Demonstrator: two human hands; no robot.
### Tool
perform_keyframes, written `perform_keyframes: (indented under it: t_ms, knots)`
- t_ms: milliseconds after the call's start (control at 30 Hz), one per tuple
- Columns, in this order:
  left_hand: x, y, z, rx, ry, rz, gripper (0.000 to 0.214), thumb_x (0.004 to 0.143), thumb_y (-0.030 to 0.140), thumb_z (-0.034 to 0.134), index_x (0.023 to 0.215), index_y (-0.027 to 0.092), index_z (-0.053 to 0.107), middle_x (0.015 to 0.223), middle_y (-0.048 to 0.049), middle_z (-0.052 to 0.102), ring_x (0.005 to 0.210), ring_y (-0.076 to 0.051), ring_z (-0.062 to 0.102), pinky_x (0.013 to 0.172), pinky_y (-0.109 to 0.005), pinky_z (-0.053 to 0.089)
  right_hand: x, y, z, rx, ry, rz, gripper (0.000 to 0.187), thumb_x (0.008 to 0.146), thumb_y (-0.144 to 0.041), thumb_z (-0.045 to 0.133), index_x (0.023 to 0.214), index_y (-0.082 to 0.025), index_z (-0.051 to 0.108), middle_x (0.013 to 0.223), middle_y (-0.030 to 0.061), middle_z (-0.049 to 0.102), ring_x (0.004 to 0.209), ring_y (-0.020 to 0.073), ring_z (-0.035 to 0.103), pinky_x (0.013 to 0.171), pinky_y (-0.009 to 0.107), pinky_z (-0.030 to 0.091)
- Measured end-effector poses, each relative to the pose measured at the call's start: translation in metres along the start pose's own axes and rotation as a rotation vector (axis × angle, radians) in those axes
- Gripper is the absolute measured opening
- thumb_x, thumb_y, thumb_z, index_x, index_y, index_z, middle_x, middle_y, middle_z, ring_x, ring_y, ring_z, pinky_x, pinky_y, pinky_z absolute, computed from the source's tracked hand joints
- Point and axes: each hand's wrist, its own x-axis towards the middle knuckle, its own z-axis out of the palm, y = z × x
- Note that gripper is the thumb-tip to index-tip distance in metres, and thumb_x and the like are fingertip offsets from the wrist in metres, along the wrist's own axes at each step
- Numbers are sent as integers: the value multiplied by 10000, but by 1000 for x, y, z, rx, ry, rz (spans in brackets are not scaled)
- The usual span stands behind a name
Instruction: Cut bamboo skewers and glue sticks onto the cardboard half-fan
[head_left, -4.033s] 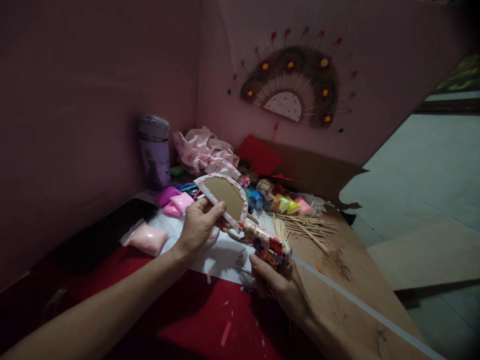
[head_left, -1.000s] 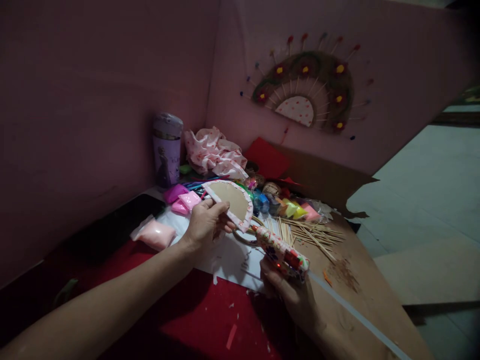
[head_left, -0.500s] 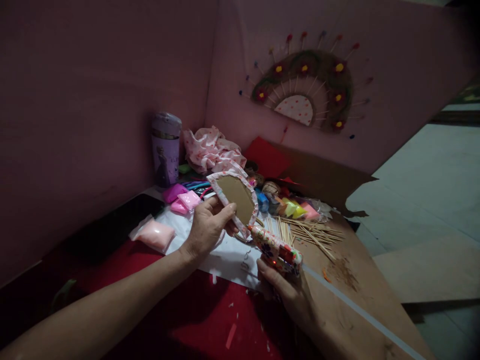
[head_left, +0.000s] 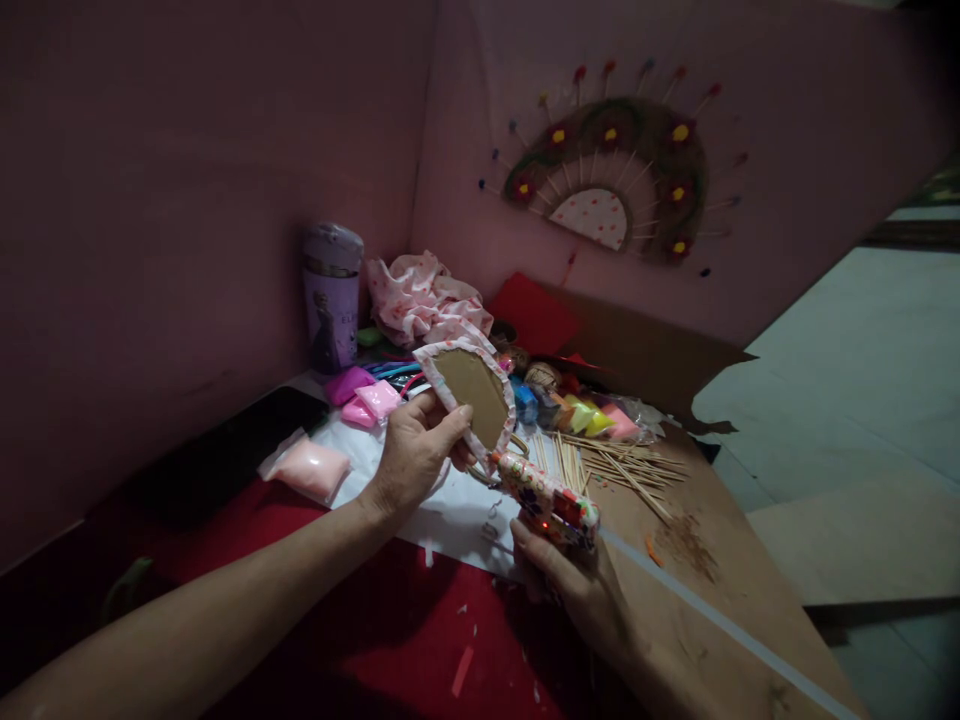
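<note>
My left hand (head_left: 420, 440) pinches a half-round piece of cardboard (head_left: 476, 395) by its straight edge, thumb in front. Pink-and-white fabric is folded over the cardboard's rim, and its brown middle is bare. My right hand (head_left: 570, 575) is wrapped round a hot glue gun (head_left: 551, 500) with a flowered cover and a small red light. The gun's tip is at the lower corner of the fabric edge; whether it touches cannot be made out. A pale glue stick (head_left: 720, 615) trails from the gun's back toward the lower right.
Bamboo sticks (head_left: 630, 465) lie on the brown board, right of the gun. Behind my hands are crumpled spotted fabric (head_left: 424, 295), a purple tumbler (head_left: 332, 300) and bags of coloured clay (head_left: 592, 415). A bag of peach clay (head_left: 309, 470) sits at left. A fan-shaped decoration (head_left: 615, 180) hangs on the wall.
My right hand and the glue gun have shifted slightly to the left along the fabric edge's lower corner. My left hand and the cardboard piece stay nearly still.
</note>
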Motion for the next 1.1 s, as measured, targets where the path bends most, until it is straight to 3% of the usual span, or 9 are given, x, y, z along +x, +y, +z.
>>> perform_keyframes:
  t_ms: [567,1100]
  knots:
    - [0,1,1,-19,32,-21,187,662,279,668,658,144,539,479,1,603,374,-110,546,379,-196,430,-1,11,-1,-2,-12,-27,431,837,-497,508,547,-179,481,471,-19,471,477,113,445,502,246,344]
    - [1,-1,0,2,29,-18,181,678,279,654,667,144,534,488,-3,604,385,-116,552,378,-197,427,0,4,0,-13,25,-34,415,822,-480,526,535,-183,486,459,-16,472,465,118,442,485,250,339]
